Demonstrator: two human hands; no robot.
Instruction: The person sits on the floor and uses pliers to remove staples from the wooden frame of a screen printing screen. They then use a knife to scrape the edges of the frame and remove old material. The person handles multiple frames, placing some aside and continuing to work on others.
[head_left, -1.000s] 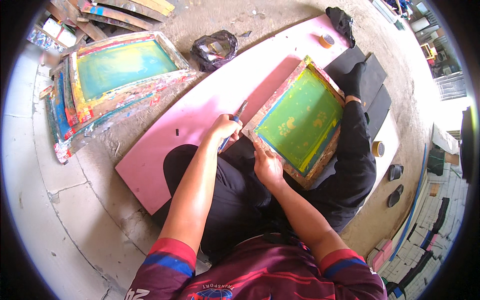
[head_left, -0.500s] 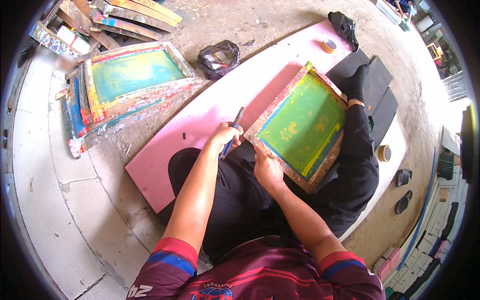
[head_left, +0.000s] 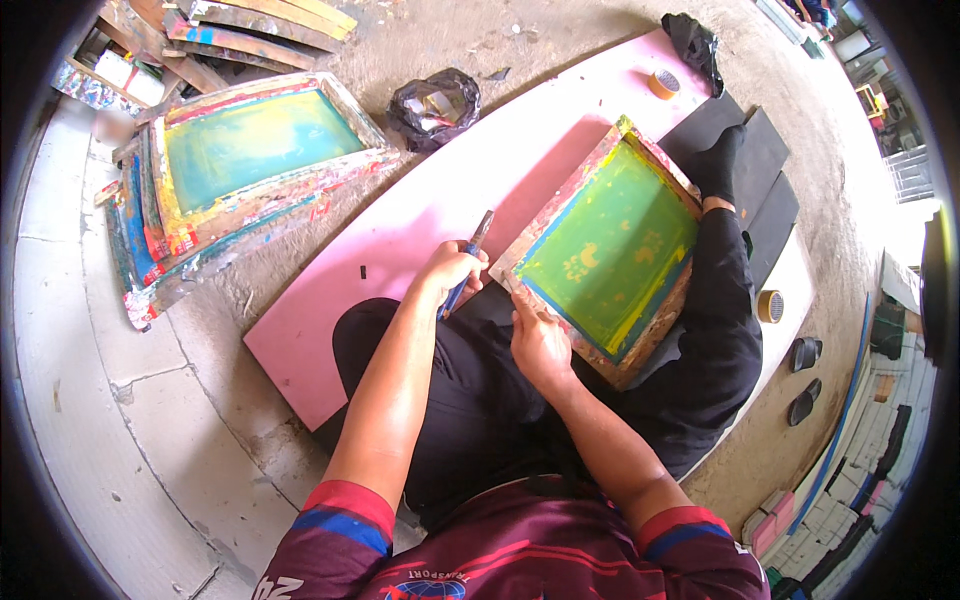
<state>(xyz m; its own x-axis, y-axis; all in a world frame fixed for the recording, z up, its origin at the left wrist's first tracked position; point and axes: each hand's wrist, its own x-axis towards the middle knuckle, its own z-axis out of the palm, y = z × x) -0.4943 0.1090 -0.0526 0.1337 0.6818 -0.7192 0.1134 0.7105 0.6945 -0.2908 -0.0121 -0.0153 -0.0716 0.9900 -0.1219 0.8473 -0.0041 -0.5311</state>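
On a rough, tan floor (head_left: 430,40) lies a long pink board (head_left: 405,240), and the person sits over it in black trousers. The left hand (head_left: 452,274) has its grip clenched round a blue-handled knife (head_left: 481,231), blade pointing up and away, above the board. The right hand (head_left: 541,346) rests with its index finger along the near edge of the frame (head_left: 608,248); whether the rest of that grip closes round the wood cannot be told. The frame, green mesh with pale paw marks inside a paint-smeared wooden rim, is tilted over the board, its right side against the right leg. A small black piece (head_left: 363,272) lies to the left on the pink, a tape roll (head_left: 663,84) near the far end, beside a black bag (head_left: 692,52). Dark sheets (head_left: 770,150) lie under and beyond the foot. Off the board, an open bag (head_left: 434,108) holds scraps, painted screens (head_left: 265,150) are stacked near wood strips (head_left: 265,32), pale slabs (head_left: 80,330) run down the left, and dark sandals (head_left: 803,402) sit at the right.
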